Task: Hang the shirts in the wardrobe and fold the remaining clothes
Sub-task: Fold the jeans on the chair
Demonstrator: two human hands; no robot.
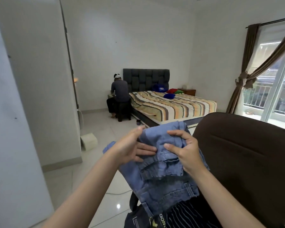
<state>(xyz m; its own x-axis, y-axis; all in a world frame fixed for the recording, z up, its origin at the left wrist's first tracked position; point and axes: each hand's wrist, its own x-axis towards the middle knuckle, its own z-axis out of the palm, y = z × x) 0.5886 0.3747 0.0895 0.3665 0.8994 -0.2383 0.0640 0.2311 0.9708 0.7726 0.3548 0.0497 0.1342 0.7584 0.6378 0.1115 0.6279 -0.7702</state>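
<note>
I am watching both hands working on a pair of blue jeans, which is being held up in the air in front of the brown chair. The left hand is lying against the left side of the bundled denim — its fingers are reaching nearly straight across the cloth, the thumb is up at the top edge. The right hand is gripping the folded part from the right, its fingers curling over a thick ridge of fabric and its thumb pressing into the front. The lower part of the jeans is hanging down onto a heap of dark clothes lying at the front edge of the chair's seat; one piece there is striped, another is carrying printed letters I cannot read in full.

Farther off, a bed with a striped sheet is standing against the far wall, with blue, red and green cushions near its headboard. A second person is sitting at the bed's left edge, back turned. Brown curtains are hanging by the window on the right.
</note>
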